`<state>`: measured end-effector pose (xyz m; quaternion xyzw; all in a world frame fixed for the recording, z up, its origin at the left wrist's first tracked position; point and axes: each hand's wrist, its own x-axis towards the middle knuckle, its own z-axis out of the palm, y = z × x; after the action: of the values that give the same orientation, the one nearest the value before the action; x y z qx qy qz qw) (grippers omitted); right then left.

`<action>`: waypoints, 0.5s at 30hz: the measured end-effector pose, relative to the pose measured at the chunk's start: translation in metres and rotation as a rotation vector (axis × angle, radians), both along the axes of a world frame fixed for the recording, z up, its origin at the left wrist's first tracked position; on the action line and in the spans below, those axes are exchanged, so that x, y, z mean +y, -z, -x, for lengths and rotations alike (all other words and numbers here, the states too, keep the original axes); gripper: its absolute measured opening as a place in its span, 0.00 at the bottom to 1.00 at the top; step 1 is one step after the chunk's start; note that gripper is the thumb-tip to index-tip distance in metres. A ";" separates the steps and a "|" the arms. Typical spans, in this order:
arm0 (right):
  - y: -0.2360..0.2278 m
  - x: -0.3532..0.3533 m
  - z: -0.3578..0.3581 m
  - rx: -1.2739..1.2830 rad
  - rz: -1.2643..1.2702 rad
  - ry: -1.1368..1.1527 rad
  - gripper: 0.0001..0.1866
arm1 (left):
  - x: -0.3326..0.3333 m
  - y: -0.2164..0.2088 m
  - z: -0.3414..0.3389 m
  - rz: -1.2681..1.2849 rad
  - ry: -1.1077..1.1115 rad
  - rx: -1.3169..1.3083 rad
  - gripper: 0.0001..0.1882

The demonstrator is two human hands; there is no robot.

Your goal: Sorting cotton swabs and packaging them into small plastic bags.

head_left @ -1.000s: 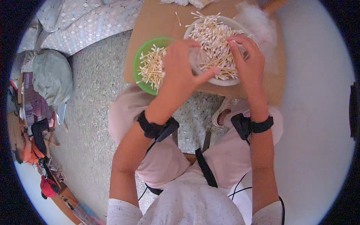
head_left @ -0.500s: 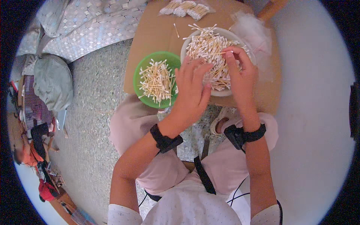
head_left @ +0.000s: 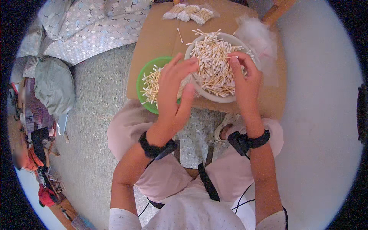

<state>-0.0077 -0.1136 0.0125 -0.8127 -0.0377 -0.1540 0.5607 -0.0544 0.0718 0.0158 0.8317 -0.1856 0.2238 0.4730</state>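
Observation:
My right hand (head_left: 247,76) is over the right side of a whitish bowl (head_left: 224,99) heaped with cotton swabs (head_left: 214,65). Its thumb and fingertips pinch one cotton swab (head_left: 222,58), which lies level above the heap. My left hand (head_left: 174,90), slightly blurred, hovers over the right part of a green bowl (head_left: 142,73) with its fingers and thumb apart. It hides some of the cotton swabs (head_left: 151,86) inside. Something translucent, like clear plastic (head_left: 194,85), shows beside the left thumb; I cannot tell whether the hand holds it.
Both bowls stand on a brown cardboard surface (head_left: 153,42). Bundled swabs in clear bags (head_left: 189,13) lie at its far edge, near a single loose swab (head_left: 180,35). Crumpled clear plastic (head_left: 257,38) is at the right. A pale wall (head_left: 318,115) borders the right side.
My left hand has moved left from the whitish bowl's edge to over the green bowl. The right hand keeps its pinch on the cotton swab and has barely moved.

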 end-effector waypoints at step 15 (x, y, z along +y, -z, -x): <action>0.016 0.001 0.001 -0.100 0.072 -0.038 0.08 | -0.036 -0.155 0.111 0.860 1.580 0.548 0.60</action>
<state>-0.0084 -0.1127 -0.0040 -0.8229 -0.0867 -0.1821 0.5312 -0.1650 0.0354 0.1712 0.2424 -0.4800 -0.3163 0.7815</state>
